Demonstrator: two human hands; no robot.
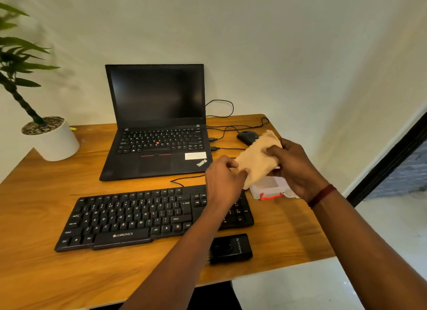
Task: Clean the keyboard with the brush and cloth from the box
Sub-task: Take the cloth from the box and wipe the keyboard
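Both hands hold a beige cloth [255, 163] in the air above the right side of the wooden counter [46, 263]. The left hand [223, 184] pinches the cloth's lower left edge, its grip narrow, with thumb and fingertips closed on the fabric. The right hand [293, 168] has its grip curled around the cloth's upper right part, thumb on top. A dark red thread band [321, 195] circles the right wrist.

Just below the cloth, a small clear plastic box [269, 189] with a red latch sits on the counter, partly hidden by the right hand. The black Zebronics keyboard [138, 217] lies flat to the left of the box, and the left forearm crosses over its number pad end. A small black rectangular object [231, 248] rests near the counter's front edge, just in front of the keyboard's right end.

Behind the keyboard stands an open ThinkPad laptop [157, 124] with a dark screen. A black mouse [247, 136] sits to its right, partly behind the cloth. A potted plant [55, 143] in a white pot stands at the far left.
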